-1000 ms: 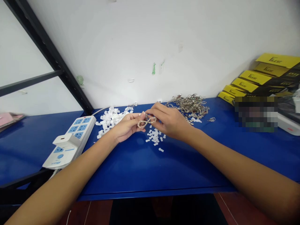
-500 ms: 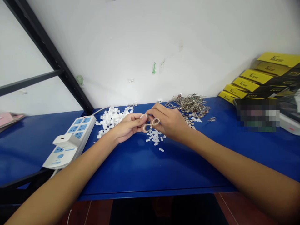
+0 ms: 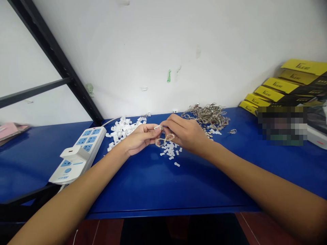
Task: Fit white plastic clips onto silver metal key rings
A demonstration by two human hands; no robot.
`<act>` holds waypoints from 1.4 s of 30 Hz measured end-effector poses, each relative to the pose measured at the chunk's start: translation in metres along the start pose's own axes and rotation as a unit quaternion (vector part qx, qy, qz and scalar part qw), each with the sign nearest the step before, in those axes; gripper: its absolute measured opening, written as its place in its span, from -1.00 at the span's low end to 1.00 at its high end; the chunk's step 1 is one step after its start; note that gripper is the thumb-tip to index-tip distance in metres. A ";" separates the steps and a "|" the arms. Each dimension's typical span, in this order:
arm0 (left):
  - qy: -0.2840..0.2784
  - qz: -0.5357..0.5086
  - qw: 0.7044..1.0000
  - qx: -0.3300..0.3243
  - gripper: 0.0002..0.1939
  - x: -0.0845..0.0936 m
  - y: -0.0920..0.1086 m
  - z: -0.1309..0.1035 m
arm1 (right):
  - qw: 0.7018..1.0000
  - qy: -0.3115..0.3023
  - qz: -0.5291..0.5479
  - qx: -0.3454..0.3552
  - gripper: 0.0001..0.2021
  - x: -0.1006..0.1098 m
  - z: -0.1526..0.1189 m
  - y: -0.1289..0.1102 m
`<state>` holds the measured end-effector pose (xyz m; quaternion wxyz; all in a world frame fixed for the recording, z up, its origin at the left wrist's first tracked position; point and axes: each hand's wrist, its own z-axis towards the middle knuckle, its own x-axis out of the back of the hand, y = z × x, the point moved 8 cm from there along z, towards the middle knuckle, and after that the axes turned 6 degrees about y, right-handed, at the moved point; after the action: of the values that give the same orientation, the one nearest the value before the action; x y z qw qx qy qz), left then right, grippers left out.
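Pinches a small white piece (image 3: 158,128) between thumb and fingers of the left hand (image 3: 139,137), likely to steady it, over the middle of the blue surface (image 3: 163,187), toward the far edge. Bends the fingers of the right hand (image 3: 185,132) close together against the piece's other side; cannot tell on what, with the fingertips hidden. Lets a looped beige cord (image 3: 170,136) dangle between both hands, perhaps for an unhindered pinch. Has white casings (image 3: 124,128) heaped left along the far edge and tangled cords (image 3: 211,117) right, seemingly within reach of the nearer hand, plus flat white tabs (image 3: 170,150) scattered just below. Shows a power strip (image 3: 98,136) by the left edge and yellow boxes (image 3: 281,85) stacked beyond the cords, presumably out of the way.
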<state>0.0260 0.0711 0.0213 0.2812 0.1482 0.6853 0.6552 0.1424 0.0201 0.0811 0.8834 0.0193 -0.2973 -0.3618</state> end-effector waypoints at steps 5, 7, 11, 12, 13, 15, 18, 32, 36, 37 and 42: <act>-0.005 0.019 1.000 0.004 -0.69 0.001 0.003 -0.001 | 1.000 -0.006 -0.006 0.004 -0.74 -0.001 0.002 -0.002; -0.005 0.021 1.000 0.001 -0.69 0.003 0.003 -0.001 | 1.000 -0.002 -0.003 0.007 -0.75 -0.001 0.002 -0.002; -0.010 0.015 1.000 -0.001 -0.70 0.004 0.003 -0.001 | 1.000 0.009 0.016 0.013 -0.79 0.002 0.001 -0.002; -0.013 0.013 1.000 0.000 -0.70 0.004 0.002 -0.001 | 1.000 0.009 0.019 0.014 -0.79 0.002 0.000 -0.002; -0.016 0.012 1.000 0.003 -0.69 0.003 0.001 -0.001 | 1.000 0.009 0.022 0.017 -0.79 0.002 0.000 -0.002; -0.015 0.012 1.000 0.008 -0.68 0.003 -0.001 0.000 | 0.999 0.008 0.019 0.025 -0.79 0.003 0.001 -0.003; -0.015 0.020 1.000 0.011 -0.69 0.003 -0.002 0.000 | 0.999 0.004 0.002 0.037 -0.78 0.004 0.001 -0.004; -0.005 0.016 1.000 -0.001 -0.69 0.002 0.006 -0.001 | 0.999 -0.011 -0.032 0.025 -0.78 0.001 0.003 -0.005; -0.001 0.025 1.000 0.010 -0.69 0.005 0.003 -0.002 | 0.999 -0.024 -0.017 0.035 -0.75 0.002 0.003 -0.003; -0.001 0.029 0.999 0.014 -0.69 0.005 0.002 -0.003 | 0.999 -0.029 -0.015 0.032 -0.74 0.001 0.003 -0.003; -0.007 0.024 1.000 0.018 -0.69 0.001 -0.001 -0.002 | 0.999 -0.027 0.019 0.012 -0.76 0.003 0.003 -0.001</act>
<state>0.0240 0.0697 0.0205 0.2674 0.1737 0.6912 0.6485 0.1416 0.0177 0.0848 0.8815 0.0147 -0.3252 -0.3421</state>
